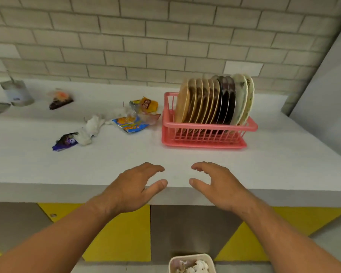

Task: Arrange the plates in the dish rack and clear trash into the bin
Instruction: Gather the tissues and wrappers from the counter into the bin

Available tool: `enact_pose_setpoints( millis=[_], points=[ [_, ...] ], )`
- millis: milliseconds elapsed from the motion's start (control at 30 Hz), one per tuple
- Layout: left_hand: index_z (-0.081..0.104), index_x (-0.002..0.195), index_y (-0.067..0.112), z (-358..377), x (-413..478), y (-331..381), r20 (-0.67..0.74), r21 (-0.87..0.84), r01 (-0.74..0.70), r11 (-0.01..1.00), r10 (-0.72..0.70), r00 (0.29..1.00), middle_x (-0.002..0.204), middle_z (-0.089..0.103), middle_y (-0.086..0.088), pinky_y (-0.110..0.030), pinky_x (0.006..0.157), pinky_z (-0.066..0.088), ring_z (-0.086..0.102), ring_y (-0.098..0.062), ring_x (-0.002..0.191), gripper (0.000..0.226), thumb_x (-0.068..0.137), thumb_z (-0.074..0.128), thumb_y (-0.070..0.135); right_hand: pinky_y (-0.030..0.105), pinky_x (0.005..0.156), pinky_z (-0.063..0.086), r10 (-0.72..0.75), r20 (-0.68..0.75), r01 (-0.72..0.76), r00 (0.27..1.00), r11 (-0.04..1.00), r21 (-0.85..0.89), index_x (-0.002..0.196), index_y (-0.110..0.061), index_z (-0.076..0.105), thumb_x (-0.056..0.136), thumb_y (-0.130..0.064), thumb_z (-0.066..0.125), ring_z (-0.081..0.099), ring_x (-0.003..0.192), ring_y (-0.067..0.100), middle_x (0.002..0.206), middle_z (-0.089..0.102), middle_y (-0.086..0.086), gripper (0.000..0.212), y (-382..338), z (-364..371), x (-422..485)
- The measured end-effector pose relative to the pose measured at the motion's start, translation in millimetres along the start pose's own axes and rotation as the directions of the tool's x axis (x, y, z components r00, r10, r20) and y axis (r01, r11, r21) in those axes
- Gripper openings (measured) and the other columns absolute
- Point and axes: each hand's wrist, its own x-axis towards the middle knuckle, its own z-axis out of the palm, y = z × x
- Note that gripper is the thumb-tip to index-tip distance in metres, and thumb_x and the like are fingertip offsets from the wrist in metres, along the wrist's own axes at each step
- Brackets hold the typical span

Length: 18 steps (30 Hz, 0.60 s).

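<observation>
Empty-handed at the front edge of a smooth white countertop point(126, 160): left hand point(135, 184) and right hand point(218, 184) palms down, fingers loosely curved and spread, thumbs pointing toward each other, gripping nothing; contact with the surface impossible to tell. Beyond the right hand, toward the wall, a pink slatted plastic dish rack point(205, 133) packed with a row of upright round plates point(211, 101), tan at the left, dark and glossy in the middle, pale and speckled at the right. Left of the rack, loose trash on the counter: a crinkled orange-and-yellow wrapper point(148, 105), a glossy blue-and-yellow snack packet point(130, 125), crumpled white tissue point(91, 127), a purple foil wrapper point(65, 142) and, farther back, a clear plastic bag with dark and orange contents point(60, 99). Low in the view, a cream rounded-corner bin point(170, 266) holding crumpled white scraps, before flat yellow-and-grey cabinet fronts point(126, 233). Behind it all, a beige brick-pattern wall point(146, 36).
</observation>
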Motion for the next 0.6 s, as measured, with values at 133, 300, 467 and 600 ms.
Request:
enact_pose_setpoints(
  millis=[133,300,467,600],
  points=[
    [0.039,0.137,0.040,-27,-6,-25,-0.018,0.002,0.008,1.000,-0.007,1.000,0.138,0.044,0.021,-0.027,0.096,0.045,0.046,-0.002,0.118,0.057,0.088,0.033,0.068,0.028,0.109,0.035,-0.013,-0.038,0.014,0.999,1.000,0.027,0.134,-0.038,0.047,0.093,-0.050,0.053,0.041,0.128,0.006,0.139,0.046,-0.018,0.043,-36,9,11],
    [0.038,0.137,0.042,-50,4,-53,-0.034,0.011,0.023,1.000,-0.023,0.999,0.138,0.043,0.022,-0.030,0.096,0.044,0.045,-0.002,0.119,0.060,0.086,0.030,0.070,0.026,0.109,0.032,-0.010,-0.023,0.011,1.000,1.000,0.022,0.137,-0.034,0.046,0.095,-0.046,0.052,0.038,0.131,0.005,0.142,0.043,-0.018,0.043,-57,22,36],
    [0.040,0.136,0.041,-55,26,-84,-0.050,0.001,0.067,0.998,-0.067,0.996,0.136,0.044,0.023,-0.028,0.097,0.043,0.045,-0.001,0.120,0.055,0.088,0.034,0.068,0.027,0.110,0.033,-0.014,0.003,0.014,1.000,1.000,0.026,0.136,-0.035,0.046,0.094,-0.047,0.052,0.038,0.131,0.005,0.143,0.042,-0.018,0.044,-63,33,82],
    [0.042,0.135,0.040,-63,48,-110,-0.073,0.012,0.117,0.993,-0.116,0.991,0.133,0.046,0.022,-0.028,0.097,0.042,0.046,-0.001,0.118,0.054,0.088,0.035,0.066,0.026,0.109,0.033,-0.054,0.019,0.054,0.998,0.998,0.020,0.136,-0.034,0.048,0.094,-0.045,0.054,0.039,0.130,0.006,0.142,0.044,-0.016,0.043,-68,41,130]
  ],
)
